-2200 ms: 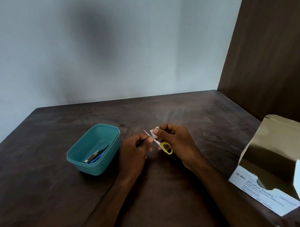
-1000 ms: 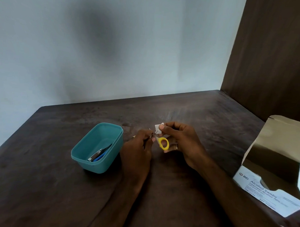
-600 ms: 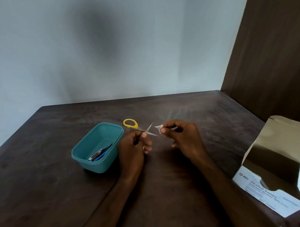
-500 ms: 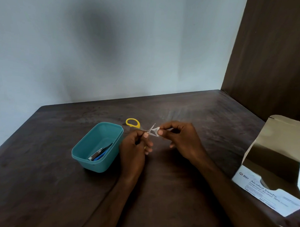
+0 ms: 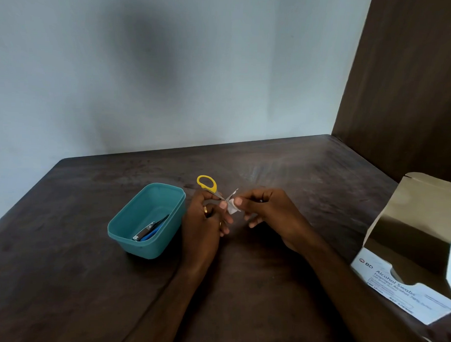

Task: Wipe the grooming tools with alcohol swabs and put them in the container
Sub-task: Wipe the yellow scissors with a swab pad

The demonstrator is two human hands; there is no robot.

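My left hand (image 5: pixel 204 221) grips small scissors with yellow handles (image 5: pixel 207 183); one loop sticks up past my fingers and the blades are spread apart. My right hand (image 5: pixel 266 210) pinches a white alcohol swab (image 5: pixel 232 206) against one blade near the pivot. Both hands hover just above the table, right of the teal container (image 5: pixel 130 220). Inside the container lie a metal nail clipper (image 5: pixel 144 230) and a blue tool (image 5: pixel 153 231).
The open box of alcohol swabs (image 5: pixel 404 287) lies at the right edge of the dark wooden table (image 5: pixel 62 280), its flap raised. A pale wall stands behind and a dark wooden panel to the right.
The scissors were turned round in my left hand, so the yellow loop now points up and away and the blades are spread. My right hand brought the swab back onto a blade.
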